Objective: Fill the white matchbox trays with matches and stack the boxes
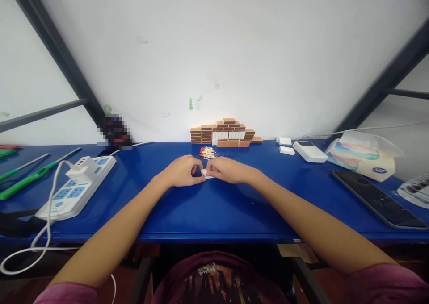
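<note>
My left hand (183,171) and my right hand (226,169) meet at the middle of the blue table (214,206), fingers curled. Between their fingertips they pinch a small white matchbox (205,173), mostly hidden by the fingers. Just behind the hands lies a small pile of red-tipped matches (208,152). Against the wall stands a stack of brown and white matchboxes (225,132).
A white power strip (77,187) with a plugged charger and white cable lies left. Green-handled tools (30,177) rest at the far left. Right side: two small white boxes (285,145), a white device (310,152), a tissue pack (363,156), a dark phone (378,199).
</note>
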Action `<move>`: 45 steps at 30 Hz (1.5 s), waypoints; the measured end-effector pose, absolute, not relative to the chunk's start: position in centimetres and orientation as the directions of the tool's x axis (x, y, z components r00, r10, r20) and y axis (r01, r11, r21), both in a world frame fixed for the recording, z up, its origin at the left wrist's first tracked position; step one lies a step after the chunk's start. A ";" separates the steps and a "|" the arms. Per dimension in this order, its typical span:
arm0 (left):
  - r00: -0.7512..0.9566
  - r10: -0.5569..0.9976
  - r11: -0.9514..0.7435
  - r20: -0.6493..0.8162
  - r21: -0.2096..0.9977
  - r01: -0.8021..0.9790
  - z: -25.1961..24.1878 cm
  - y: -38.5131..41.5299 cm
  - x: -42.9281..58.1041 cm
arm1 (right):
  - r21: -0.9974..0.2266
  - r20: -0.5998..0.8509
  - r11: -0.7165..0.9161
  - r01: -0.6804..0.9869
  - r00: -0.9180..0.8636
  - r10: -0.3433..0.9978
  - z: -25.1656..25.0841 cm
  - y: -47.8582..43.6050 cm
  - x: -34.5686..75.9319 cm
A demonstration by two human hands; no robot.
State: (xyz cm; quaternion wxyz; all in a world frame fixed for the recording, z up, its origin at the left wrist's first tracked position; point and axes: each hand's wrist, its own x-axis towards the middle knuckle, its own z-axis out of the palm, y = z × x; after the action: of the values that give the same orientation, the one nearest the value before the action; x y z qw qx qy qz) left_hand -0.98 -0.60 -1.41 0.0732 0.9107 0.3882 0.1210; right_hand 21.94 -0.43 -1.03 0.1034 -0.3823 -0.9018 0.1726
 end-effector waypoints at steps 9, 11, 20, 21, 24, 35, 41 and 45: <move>0.666 0.729 -0.683 0.162 0.245 0.688 -1.5 -0.6 -1.0 | -0.508 0.085 0.646 0.569 -0.714 0.695 -1.2 0.6 22.8; 0.657 0.739 -0.670 0.148 0.256 0.696 -1.5 -0.7 -0.9 | -0.544 0.053 0.635 0.548 -0.733 0.678 -1.6 0.7 22.6; 0.660 0.735 -0.675 0.156 0.264 0.689 -1.4 -1.0 -0.8 | -0.501 0.069 0.647 0.575 -0.718 0.692 -1.5 0.5 22.3; 0.661 0.734 -0.676 0.157 0.261 0.689 -1.4 -0.9 -0.8 | -0.492 0.108 0.648 0.582 -0.697 0.708 -1.4 0.6 22.5; 0.666 0.729 -0.682 0.159 0.257 0.685 -1.4 -0.9 -0.8 | -0.452 0.228 0.587 0.671 -0.550 0.804 -1.2 1.4 23.0; 0.676 0.718 -0.690 0.169 0.301 0.658 -1.8 -1.5 0.2 | -0.346 0.243 0.417 0.840 -0.349 0.905 -4.1 3.9 22.7; 0.665 0.729 -0.680 0.163 0.285 0.676 -1.9 -1.3 0.0 | -0.301 0.246 0.403 0.864 -0.338 0.908 -4.6 4.5 23.1; 0.670 0.724 -0.685 0.165 0.289 0.669 -2.0 -1.5 0.2 | -0.284 0.186 0.431 0.856 -0.392 0.901 -4.4 4.6 23.4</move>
State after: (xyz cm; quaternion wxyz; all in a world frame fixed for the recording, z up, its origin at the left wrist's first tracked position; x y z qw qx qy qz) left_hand 0.18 -1.49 -1.98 0.1026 0.9080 0.3833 0.1342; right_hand 23.45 4.61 -4.43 0.1569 -0.5286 -0.8312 0.0711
